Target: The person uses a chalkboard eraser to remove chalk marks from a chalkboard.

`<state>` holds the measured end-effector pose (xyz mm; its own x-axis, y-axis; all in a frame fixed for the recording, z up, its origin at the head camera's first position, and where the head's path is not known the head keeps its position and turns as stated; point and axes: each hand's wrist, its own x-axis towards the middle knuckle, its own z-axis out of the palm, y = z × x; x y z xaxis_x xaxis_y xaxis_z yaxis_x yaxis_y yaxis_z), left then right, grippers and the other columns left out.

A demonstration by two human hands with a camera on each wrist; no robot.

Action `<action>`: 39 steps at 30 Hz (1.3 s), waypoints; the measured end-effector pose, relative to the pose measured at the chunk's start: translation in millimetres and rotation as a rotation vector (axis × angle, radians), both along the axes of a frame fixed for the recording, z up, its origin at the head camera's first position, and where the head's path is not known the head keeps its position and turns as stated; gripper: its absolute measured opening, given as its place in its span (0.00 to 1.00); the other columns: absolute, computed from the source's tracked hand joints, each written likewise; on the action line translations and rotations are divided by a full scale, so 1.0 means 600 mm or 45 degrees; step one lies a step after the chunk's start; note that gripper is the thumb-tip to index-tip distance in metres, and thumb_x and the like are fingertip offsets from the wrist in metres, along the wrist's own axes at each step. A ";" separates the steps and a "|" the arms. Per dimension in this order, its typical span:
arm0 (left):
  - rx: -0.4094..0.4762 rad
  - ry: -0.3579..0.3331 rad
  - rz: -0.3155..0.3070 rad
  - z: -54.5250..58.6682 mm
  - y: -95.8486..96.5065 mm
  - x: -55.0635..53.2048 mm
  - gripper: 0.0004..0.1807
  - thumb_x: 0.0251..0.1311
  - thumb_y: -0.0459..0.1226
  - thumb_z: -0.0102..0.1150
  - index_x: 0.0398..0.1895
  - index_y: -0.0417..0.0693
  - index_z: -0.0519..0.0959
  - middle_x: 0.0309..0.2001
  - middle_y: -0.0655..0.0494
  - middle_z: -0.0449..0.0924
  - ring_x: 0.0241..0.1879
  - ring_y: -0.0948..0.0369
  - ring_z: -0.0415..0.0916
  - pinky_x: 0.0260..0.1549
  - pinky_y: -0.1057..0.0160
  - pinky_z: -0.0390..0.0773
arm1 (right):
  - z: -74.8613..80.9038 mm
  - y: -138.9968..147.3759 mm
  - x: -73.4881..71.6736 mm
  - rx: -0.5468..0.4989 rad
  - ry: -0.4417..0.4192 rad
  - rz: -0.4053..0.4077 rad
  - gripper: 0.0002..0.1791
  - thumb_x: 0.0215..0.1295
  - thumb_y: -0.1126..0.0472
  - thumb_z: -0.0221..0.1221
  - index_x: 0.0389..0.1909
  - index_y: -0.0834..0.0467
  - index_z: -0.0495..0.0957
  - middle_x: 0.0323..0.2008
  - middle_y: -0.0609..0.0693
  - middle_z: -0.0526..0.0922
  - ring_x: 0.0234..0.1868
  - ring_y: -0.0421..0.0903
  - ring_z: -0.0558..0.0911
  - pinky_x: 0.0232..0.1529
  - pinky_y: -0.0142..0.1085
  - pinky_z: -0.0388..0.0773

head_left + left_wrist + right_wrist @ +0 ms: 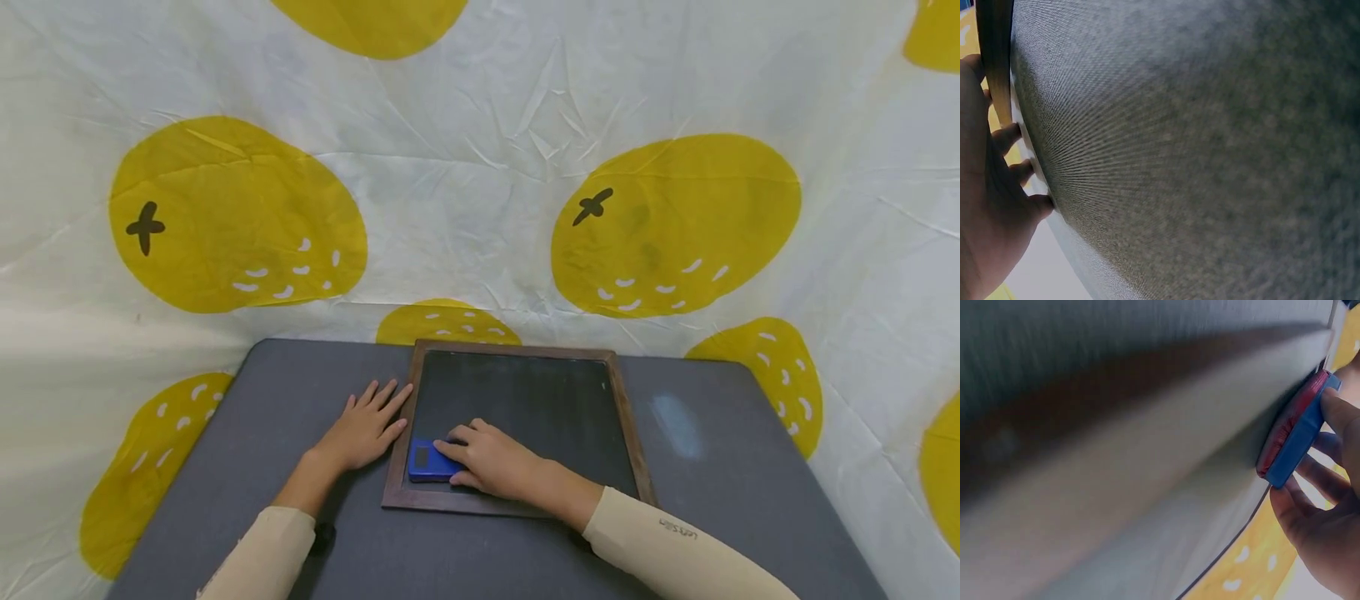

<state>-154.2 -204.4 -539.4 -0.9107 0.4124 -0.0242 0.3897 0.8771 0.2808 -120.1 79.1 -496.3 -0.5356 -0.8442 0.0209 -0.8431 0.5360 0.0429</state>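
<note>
A blackboard (517,408) in a brown wooden frame lies on the grey table. My right hand (495,458) grips a blue blackboard eraser (423,462) at the board's lower left corner. In the right wrist view the eraser (1297,434) shows a blue back and a reddish pad facing the board, with thumb and fingers on its edges. With fingers spread, my left hand (363,429) rests at the left side of the frame, fingertips on the wood. The left wrist view shows that hand (997,181) beside the dark frame edge (996,62).
A pale chalky smear (678,427) marks the grey table (720,492) right of the board. A white cloth (457,208) with yellow fruit shapes hangs behind and around the table. A small white mark (603,386) shows near the board's upper right corner.
</note>
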 end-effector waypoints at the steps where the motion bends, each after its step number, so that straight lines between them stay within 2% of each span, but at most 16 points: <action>1: -0.003 -0.002 -0.001 -0.001 0.000 0.001 0.34 0.81 0.55 0.42 0.85 0.60 0.52 0.82 0.43 0.52 0.81 0.35 0.45 0.71 0.24 0.49 | -0.001 0.000 0.007 0.001 -0.008 0.009 0.33 0.74 0.39 0.58 0.75 0.49 0.71 0.63 0.49 0.81 0.52 0.45 0.80 0.54 0.36 0.80; 4: 0.000 -0.005 0.000 -0.002 -0.001 0.002 0.34 0.81 0.54 0.42 0.85 0.60 0.52 0.82 0.43 0.52 0.81 0.35 0.45 0.71 0.24 0.49 | -0.002 0.000 0.023 -0.018 -0.025 0.026 0.33 0.74 0.39 0.58 0.74 0.50 0.71 0.62 0.49 0.81 0.51 0.44 0.80 0.53 0.36 0.79; 8: 0.002 -0.002 0.002 -0.005 -0.002 0.003 0.34 0.81 0.55 0.42 0.84 0.60 0.52 0.82 0.43 0.52 0.81 0.35 0.46 0.70 0.23 0.50 | -0.002 -0.001 0.030 -0.036 -0.035 0.016 0.33 0.74 0.40 0.59 0.74 0.50 0.72 0.62 0.49 0.81 0.50 0.44 0.79 0.52 0.35 0.79; 13: 0.001 -0.007 0.002 -0.006 -0.002 0.005 0.34 0.81 0.55 0.40 0.85 0.60 0.52 0.82 0.43 0.52 0.81 0.35 0.45 0.70 0.23 0.50 | -0.001 -0.003 0.025 -0.031 -0.059 0.000 0.33 0.74 0.40 0.59 0.74 0.50 0.72 0.62 0.49 0.81 0.51 0.44 0.79 0.52 0.36 0.79; 17: 0.010 0.001 0.006 -0.005 -0.001 0.004 0.34 0.81 0.54 0.41 0.84 0.60 0.52 0.82 0.43 0.52 0.81 0.35 0.46 0.70 0.23 0.50 | -0.001 -0.005 0.013 -0.041 -0.022 -0.019 0.32 0.75 0.41 0.59 0.74 0.50 0.72 0.61 0.50 0.82 0.51 0.45 0.80 0.54 0.37 0.80; 24: 0.000 0.005 0.007 -0.007 0.001 0.002 0.34 0.81 0.54 0.40 0.84 0.59 0.52 0.82 0.43 0.52 0.81 0.35 0.46 0.70 0.23 0.50 | -0.004 -0.006 -0.041 -0.081 0.040 -0.099 0.32 0.75 0.42 0.59 0.73 0.53 0.73 0.60 0.53 0.82 0.52 0.50 0.81 0.55 0.42 0.81; 32: -0.015 -0.001 0.016 -0.007 0.001 0.002 0.34 0.81 0.56 0.40 0.85 0.62 0.51 0.83 0.45 0.51 0.81 0.36 0.44 0.71 0.24 0.49 | -0.006 -0.016 -0.116 -0.117 0.003 -0.256 0.31 0.75 0.45 0.59 0.73 0.53 0.73 0.62 0.56 0.80 0.55 0.55 0.81 0.61 0.46 0.80; 39: -0.003 0.006 0.008 -0.007 0.001 -0.001 0.34 0.81 0.55 0.40 0.85 0.61 0.51 0.83 0.44 0.51 0.81 0.36 0.44 0.71 0.24 0.49 | -0.001 -0.027 -0.170 -0.131 -0.078 -0.424 0.30 0.76 0.46 0.59 0.74 0.52 0.72 0.64 0.57 0.79 0.60 0.58 0.79 0.63 0.49 0.79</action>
